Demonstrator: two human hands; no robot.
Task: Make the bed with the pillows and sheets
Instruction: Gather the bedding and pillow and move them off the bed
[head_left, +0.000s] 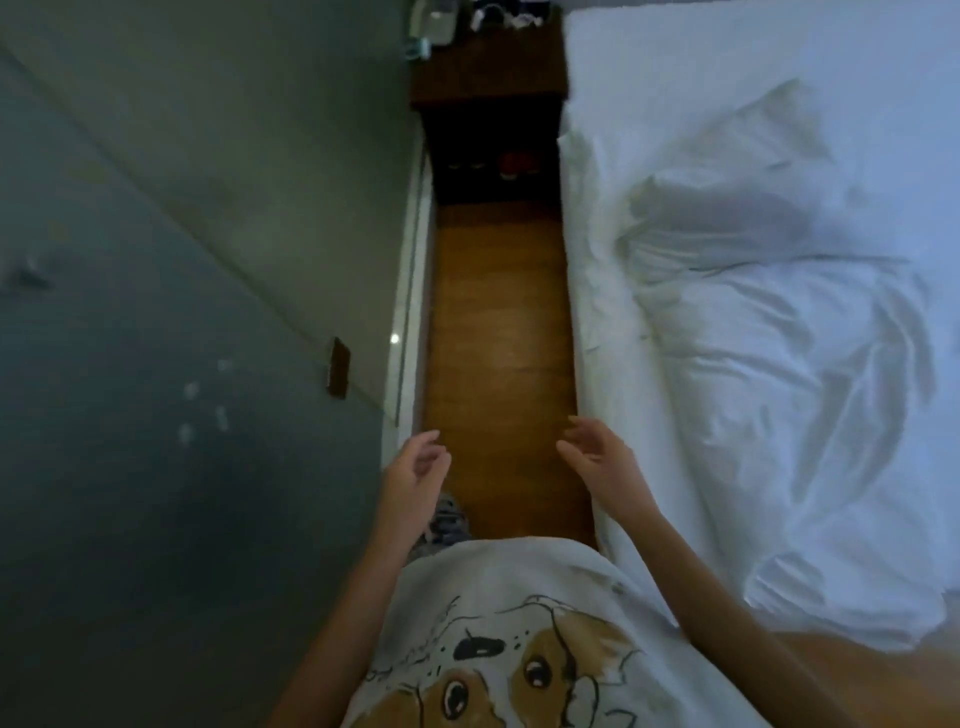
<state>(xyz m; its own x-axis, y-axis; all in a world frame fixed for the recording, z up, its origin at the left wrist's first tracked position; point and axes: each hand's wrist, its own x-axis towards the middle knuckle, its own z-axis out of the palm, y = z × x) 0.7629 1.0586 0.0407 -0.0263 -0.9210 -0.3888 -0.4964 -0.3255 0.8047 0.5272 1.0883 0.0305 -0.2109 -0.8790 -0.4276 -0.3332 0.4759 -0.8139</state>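
You are standing in the narrow gap between the wall (182, 260) and the bed (597, 364), over the wooden floor (498, 322). Your left hand (413, 475) is hanging in the air with fingers loosely curled, holding nothing. Your right hand (605, 462) is hovering just beside the mattress edge, fingers relaxed and spread, also holding nothing. The white sheet (779, 364) is lying crumpled across the bed to your right. The nightstand (488, 67) is sitting at the far end.
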